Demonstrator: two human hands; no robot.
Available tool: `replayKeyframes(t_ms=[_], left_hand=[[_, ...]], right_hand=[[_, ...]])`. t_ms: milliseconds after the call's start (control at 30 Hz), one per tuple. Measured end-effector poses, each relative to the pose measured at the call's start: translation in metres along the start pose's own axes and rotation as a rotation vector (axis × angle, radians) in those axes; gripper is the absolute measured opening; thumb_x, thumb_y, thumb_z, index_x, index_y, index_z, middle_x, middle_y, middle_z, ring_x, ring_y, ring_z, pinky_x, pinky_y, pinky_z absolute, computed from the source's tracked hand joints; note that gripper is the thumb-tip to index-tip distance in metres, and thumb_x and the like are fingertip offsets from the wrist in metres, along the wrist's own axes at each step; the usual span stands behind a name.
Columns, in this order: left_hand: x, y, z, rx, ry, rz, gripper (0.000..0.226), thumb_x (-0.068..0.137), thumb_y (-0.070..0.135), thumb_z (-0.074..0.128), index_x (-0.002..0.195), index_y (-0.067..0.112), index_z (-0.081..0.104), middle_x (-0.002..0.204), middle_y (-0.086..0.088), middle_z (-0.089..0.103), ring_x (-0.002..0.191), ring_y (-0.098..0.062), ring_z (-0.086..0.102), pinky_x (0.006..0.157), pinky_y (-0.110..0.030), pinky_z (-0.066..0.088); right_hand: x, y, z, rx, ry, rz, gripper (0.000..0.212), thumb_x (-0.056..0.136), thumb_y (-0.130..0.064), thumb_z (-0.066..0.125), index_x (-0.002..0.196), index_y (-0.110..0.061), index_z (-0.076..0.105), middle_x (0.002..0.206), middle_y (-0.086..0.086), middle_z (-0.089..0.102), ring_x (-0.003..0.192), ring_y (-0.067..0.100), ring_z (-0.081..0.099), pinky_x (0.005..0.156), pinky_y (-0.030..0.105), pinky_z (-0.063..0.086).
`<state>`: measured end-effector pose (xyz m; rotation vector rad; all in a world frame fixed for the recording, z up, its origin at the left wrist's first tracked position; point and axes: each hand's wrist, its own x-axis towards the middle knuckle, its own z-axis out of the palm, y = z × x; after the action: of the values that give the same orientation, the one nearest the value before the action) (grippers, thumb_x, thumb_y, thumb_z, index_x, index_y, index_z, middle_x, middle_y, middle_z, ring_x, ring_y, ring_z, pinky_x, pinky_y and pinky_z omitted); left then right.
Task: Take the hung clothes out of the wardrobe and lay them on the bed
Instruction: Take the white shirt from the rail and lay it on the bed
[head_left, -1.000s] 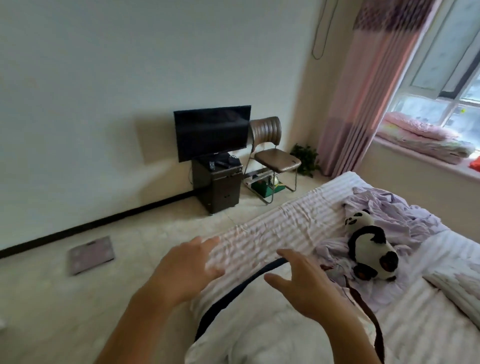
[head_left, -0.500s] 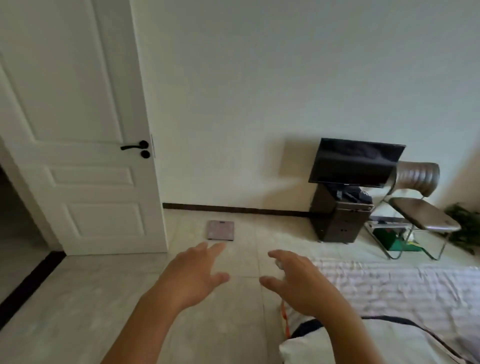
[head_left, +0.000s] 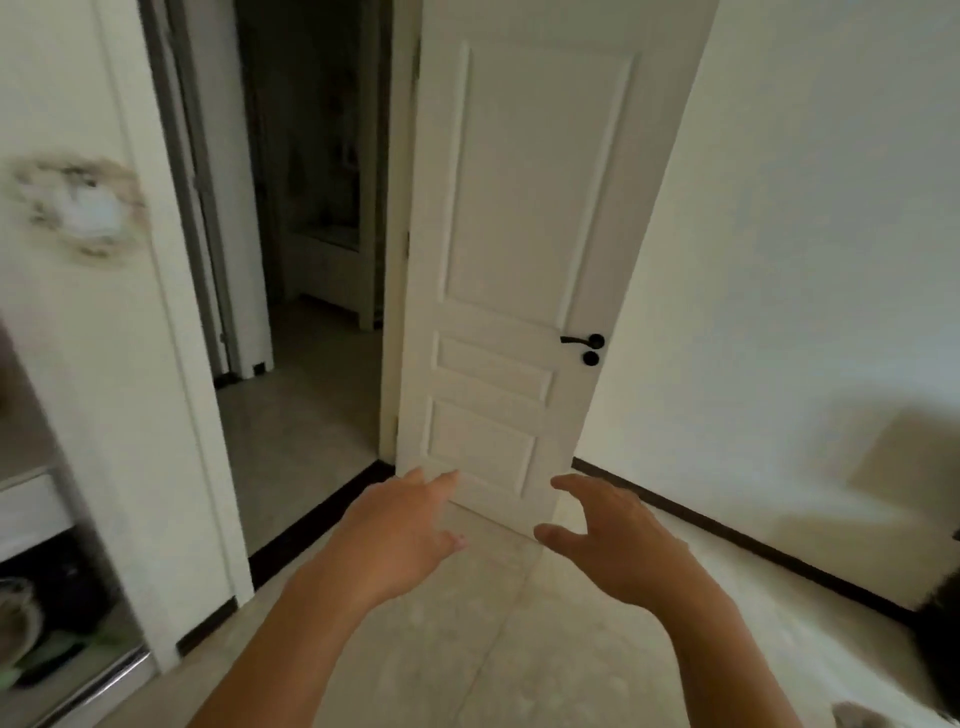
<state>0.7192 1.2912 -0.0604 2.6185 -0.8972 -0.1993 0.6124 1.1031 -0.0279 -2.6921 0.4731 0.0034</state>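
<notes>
Left hand (head_left: 400, 535), right hand (head_left: 618, 545) both outstretched, fingers relaxed, holding nothing.

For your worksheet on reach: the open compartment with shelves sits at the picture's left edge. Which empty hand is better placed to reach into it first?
Probably the left hand: it hangs open nearer the compartment at the left edge, while the right hand would have to cross the body.

Smooth matt-painted door (head_left: 511, 260), black metal handle (head_left: 583, 341), glossy tiled floor (head_left: 483, 623).
</notes>
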Motion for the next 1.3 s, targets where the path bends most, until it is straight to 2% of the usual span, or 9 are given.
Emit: replayKeyframes(t_ms=[200,400,567,700,867,1033,1200,1300], left_hand=[[-0.036,-0.118,-0.068,-0.041,0.112,-0.179,0.071,0.096,0.049,0.051,0.154,0.033,0.014,0.161,0.004,0.019,0.146,-0.019,0.025,0.114,-0.035,0.026],[-0.062,-0.205,-0.110,-0.013,0.210,-0.360,0.067,0.097,0.049,0.048,0.152,0.030,0.018,0.152,0.002,0.035,0.136,-0.020,0.038,0.107,-0.034,0.034],[-0.072,-0.286,-0.139,0.015,0.230,-0.500,0.070,0.096,0.054,0.045,0.153,0.034,0.011,0.156,0.004,0.029,0.140,-0.019,0.032,0.112,-0.036,0.029],[-0.073,-0.344,-0.167,-0.006,0.319,-0.593,0.070,0.095,0.054,0.048,0.153,0.034,0.014,0.157,0.007,0.026,0.140,-0.015,0.031,0.113,-0.031,0.027],[-0.067,-0.403,-0.213,0.056,0.392,-0.670,0.070,0.095,0.054,0.048,0.153,0.033,0.016,0.155,0.008,0.031,0.137,-0.014,0.035,0.107,-0.029,0.031],[-0.067,-0.460,-0.251,0.035,0.445,-0.734,0.063,0.095,0.047,0.053,0.149,0.027,0.028,0.146,0.004,0.042,0.127,-0.015,0.045,0.101,-0.028,0.038],[-0.072,-0.524,-0.285,0.066,0.464,-0.755,0.050,0.095,0.043,0.054,0.137,0.019,0.043,0.138,-0.002,0.050,0.124,-0.019,0.047,0.102,-0.033,0.039],[-0.074,-0.561,-0.302,0.093,0.464,-0.737,0.050,0.094,0.045,0.053,0.135,0.018,0.047,0.136,-0.003,0.051,0.124,-0.020,0.046,0.105,-0.038,0.040]], right_hand=[[0.065,-0.129,0.040,-0.054,-0.087,-0.209,0.066,0.093,-0.055,0.053,0.150,-0.033,0.029,0.158,-0.011,0.028,0.144,0.014,0.027,0.116,0.035,0.024],[0.112,-0.247,0.079,-0.076,-0.140,-0.415,0.067,0.092,-0.055,0.056,0.150,-0.033,0.031,0.156,-0.010,0.033,0.141,0.015,0.034,0.113,0.035,0.030],[0.158,-0.333,0.108,-0.055,-0.219,-0.578,0.066,0.092,-0.052,0.057,0.150,-0.034,0.030,0.156,-0.012,0.032,0.142,0.013,0.031,0.114,0.035,0.029],[0.207,-0.393,0.131,-0.033,-0.251,-0.697,0.068,0.090,-0.058,0.056,0.149,-0.037,0.031,0.155,-0.014,0.033,0.141,0.011,0.033,0.114,0.036,0.031],[0.258,-0.473,0.141,-0.029,-0.264,-0.820,0.067,0.094,-0.055,0.052,0.152,-0.033,0.026,0.158,-0.012,0.026,0.144,0.013,0.028,0.115,0.034,0.028],[0.287,-0.553,0.154,-0.060,-0.275,-0.901,0.065,0.095,-0.053,0.051,0.152,-0.032,0.026,0.159,-0.010,0.026,0.144,0.015,0.029,0.113,0.033,0.028],[0.298,-0.624,0.178,-0.082,-0.284,-0.938,0.047,0.096,-0.046,0.054,0.138,-0.026,0.045,0.143,-0.005,0.048,0.125,0.017,0.049,0.094,0.026,0.038],[0.305,-0.660,0.190,-0.078,-0.258,-0.940,0.057,0.094,-0.049,0.056,0.145,-0.028,0.039,0.148,-0.008,0.043,0.131,0.016,0.045,0.103,0.029,0.037]])
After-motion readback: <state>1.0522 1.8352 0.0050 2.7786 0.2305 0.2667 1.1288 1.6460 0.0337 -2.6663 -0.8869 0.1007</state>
